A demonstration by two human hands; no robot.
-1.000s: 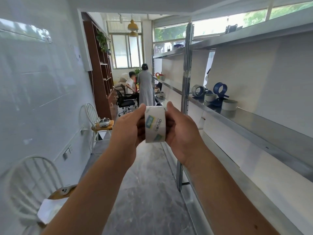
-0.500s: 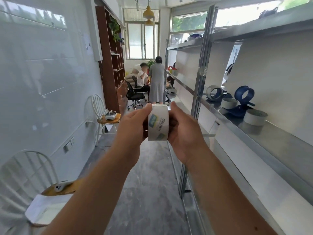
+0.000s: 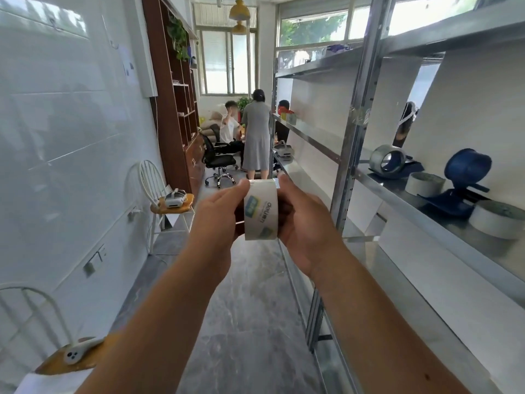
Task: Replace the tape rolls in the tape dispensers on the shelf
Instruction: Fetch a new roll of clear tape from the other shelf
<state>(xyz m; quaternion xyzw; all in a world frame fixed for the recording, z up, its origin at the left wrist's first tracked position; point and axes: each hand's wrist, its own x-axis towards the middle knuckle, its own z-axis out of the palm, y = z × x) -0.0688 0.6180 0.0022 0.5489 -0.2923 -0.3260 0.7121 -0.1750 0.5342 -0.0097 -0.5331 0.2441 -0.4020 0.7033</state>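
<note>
shelf (image 3: pixel 383 191) and its dispensers (image 3: pixel 466 169) loom nearer, while left hand (image 3: pixel 218 220) and right hand (image 3: pixel 306 223) still grip the new roll (image 3: pixel 260 213) in mid-air, short of the shelf's front edge, so swapping looks imminent.

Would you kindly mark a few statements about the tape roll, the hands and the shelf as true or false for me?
1. The left hand and the right hand both hold the tape roll. True.
2. The tape roll is plain, with no print. False: it bears printed lettering.
3. A blue dispenser and a far dispenser stand on the shelf. True.
4. The blue dispenser sits on a chair. False: it stands on the shelf.
5. A loose roll lies on the shelf between the two dispensers. True.
</note>
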